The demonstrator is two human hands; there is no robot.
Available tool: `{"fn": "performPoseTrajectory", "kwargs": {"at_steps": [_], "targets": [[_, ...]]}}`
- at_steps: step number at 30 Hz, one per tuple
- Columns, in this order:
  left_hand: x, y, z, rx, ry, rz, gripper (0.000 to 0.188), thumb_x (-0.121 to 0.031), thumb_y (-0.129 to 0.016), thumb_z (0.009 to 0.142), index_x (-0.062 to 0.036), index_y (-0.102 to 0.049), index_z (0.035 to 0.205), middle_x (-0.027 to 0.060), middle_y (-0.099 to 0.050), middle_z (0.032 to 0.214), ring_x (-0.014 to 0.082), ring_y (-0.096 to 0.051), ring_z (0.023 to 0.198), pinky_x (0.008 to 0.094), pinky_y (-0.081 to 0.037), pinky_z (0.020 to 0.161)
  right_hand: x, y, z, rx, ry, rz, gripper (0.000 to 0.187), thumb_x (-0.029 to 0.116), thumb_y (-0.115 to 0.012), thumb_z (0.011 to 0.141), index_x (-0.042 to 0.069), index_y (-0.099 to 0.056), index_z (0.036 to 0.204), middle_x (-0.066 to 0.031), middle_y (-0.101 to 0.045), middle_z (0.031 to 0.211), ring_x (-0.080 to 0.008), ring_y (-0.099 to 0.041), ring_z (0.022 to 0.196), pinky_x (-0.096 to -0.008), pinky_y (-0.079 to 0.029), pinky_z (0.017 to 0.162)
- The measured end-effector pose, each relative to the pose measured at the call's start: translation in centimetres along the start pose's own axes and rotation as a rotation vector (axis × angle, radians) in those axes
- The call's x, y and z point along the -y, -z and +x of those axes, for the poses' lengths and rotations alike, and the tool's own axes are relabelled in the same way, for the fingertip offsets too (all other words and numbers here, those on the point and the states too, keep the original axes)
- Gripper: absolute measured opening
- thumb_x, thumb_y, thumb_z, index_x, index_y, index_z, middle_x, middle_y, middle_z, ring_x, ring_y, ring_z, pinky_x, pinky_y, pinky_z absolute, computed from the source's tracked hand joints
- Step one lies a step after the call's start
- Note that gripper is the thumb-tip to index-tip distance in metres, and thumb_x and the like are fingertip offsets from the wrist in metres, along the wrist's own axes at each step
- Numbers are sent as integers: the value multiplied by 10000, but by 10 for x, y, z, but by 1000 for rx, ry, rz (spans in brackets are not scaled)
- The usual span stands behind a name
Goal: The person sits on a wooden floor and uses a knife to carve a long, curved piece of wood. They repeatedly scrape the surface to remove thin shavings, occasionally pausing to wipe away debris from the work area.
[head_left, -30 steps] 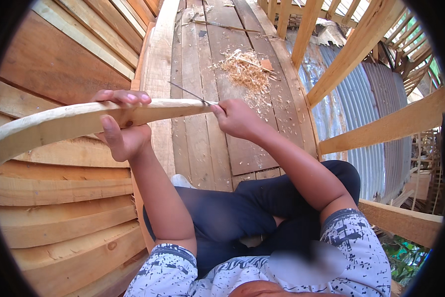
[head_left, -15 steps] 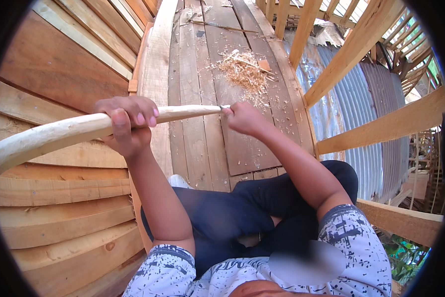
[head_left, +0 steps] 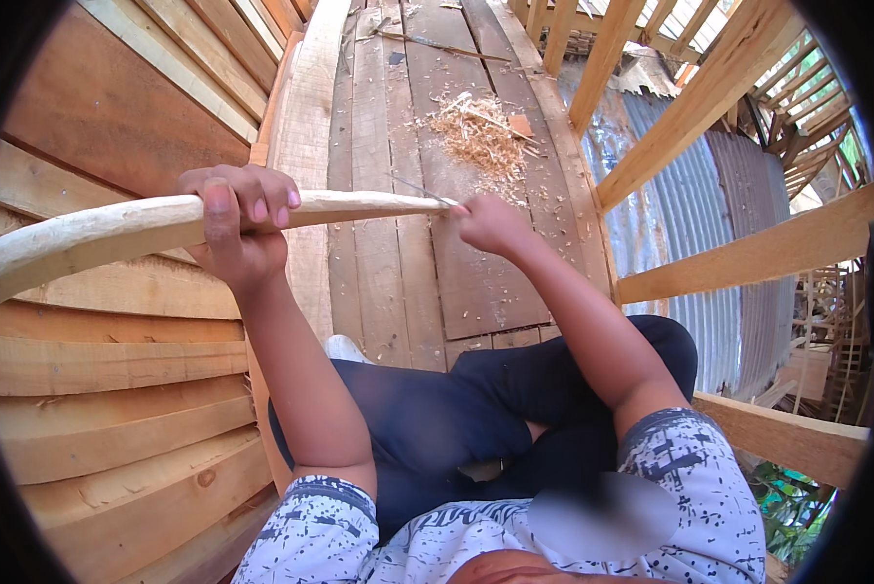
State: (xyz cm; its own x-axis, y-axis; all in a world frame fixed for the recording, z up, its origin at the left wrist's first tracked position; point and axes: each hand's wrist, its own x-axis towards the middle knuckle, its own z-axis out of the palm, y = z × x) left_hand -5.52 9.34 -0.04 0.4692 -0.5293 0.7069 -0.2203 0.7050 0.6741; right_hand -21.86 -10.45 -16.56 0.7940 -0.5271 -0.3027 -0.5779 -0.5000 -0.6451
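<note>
A long, pale, curved wooden pole (head_left: 96, 230) runs from the left rim toward the middle and tapers to a narrow end. My left hand (head_left: 240, 216) is wrapped round it, thumb on top. At the tapered end my right hand (head_left: 492, 225) is closed in a fist on a knife (head_left: 425, 189), whose thin blade points up and left, just beyond the pole. The fist hides the handle. Whether the blade touches the wood I cannot tell.
Wood shavings (head_left: 476, 134) lie heaped on the plank floor (head_left: 374, 273), with small chips around them. A plank wall (head_left: 116, 365) rises on the left. On the right stand wooden railing slats (head_left: 695, 92), with corrugated metal sheets (head_left: 695, 263) beyond. My crossed legs (head_left: 398, 414) are below the pole.
The pole and my left hand have shifted slightly up and left. My right hand has moved a little right, and the knife blade now shows more, pointing up and left.
</note>
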Motion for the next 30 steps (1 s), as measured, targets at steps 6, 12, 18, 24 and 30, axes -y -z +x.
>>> {"fn": "performPoseTrajectory", "kwargs": {"at_steps": [6, 12, 18, 24, 30], "targets": [[-3, -1, -4, 79, -7, -6, 217, -237, -516, 993, -136, -441, 817, 11, -446, 641, 145, -461, 511, 333, -453, 578, 36, 13, -14, 64, 232, 41, 405, 345, -498, 963, -5, -680, 873, -209, -653, 769, -348, -632, 718, -466, -476, 669], [1, -5, 6, 47, -36, -101, 222, -193, -540, 976, -100, -450, 796, 29, -450, 615, 154, -471, 503, 337, -474, 552, -12, -1, 10, 65, 60, 27, 412, 338, -493, 963, -26, -647, 847, -204, -639, 729, -340, -613, 679, -464, -454, 651], [1, -6, 4, 25, 9, -27, 189, -237, -515, 988, -140, -454, 838, 10, -445, 642, 143, -461, 525, 339, -442, 586, -21, -9, 11, 34, -10, 62, 369, 279, -490, 979, -37, -661, 894, -228, -650, 739, -345, -633, 685, -419, -482, 660], [-4, 0, -4, -10, 31, -7, 180, -238, -516, 980, -140, -458, 840, 2, -431, 638, 139, -449, 538, 341, -438, 602, 48, 4, -22, 16, 269, 22, 412, 293, -449, 990, -39, -679, 909, -247, -665, 810, -409, -656, 782, -501, -512, 727], [-3, -5, 3, -120, 40, 36, 190, -226, -525, 973, -132, -450, 826, 2, -413, 642, 137, -439, 545, 347, -431, 609, 25, -13, -11, -67, 77, -67, 401, 282, -435, 995, -28, -672, 903, -244, -652, 770, -405, -657, 773, -494, -518, 719]]}}
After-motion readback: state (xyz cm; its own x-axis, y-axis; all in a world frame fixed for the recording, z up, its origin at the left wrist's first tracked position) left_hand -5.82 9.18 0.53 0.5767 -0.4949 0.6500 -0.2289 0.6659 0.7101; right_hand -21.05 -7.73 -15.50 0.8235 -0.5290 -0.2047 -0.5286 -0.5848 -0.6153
